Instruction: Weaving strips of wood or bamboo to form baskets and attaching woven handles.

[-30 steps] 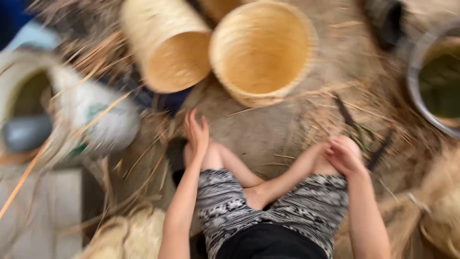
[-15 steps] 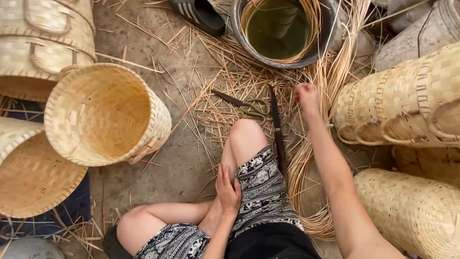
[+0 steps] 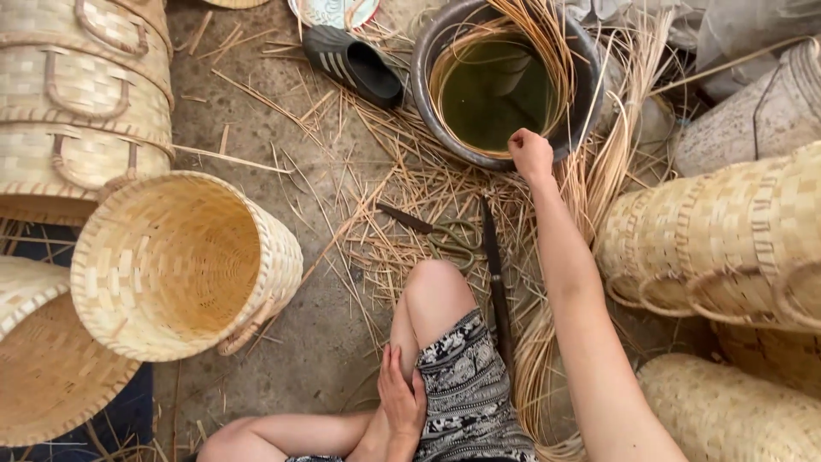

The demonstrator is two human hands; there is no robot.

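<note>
The right hand (image 3: pixel 531 155) is stretched out to the near rim of the dark basin (image 3: pixel 428 60), its fingers curled together on thin cane strips (image 3: pixel 547 51) at that rim; what exactly is pinched cannot be told. The basin is filled with greenish water, and a coil of the strips is laid round its inside. The left hand (image 3: pixel 400 395) is laid flat on the thigh, fingers loosely together, well apart from the basin; nothing is held in it. Scissors (image 3: pixel 445 235) and a long dark blade (image 3: pixel 494 274) are seen on the floor just below the basin, among scattered straw; a dark shoe (image 3: pixel 355 64) is set to the left of the basin; an open woven basket (image 3: pixel 180 265) is tipped on its side further left; stacked baskets (image 3: pixel 727 248) are seen to the basin's lower right.
</note>
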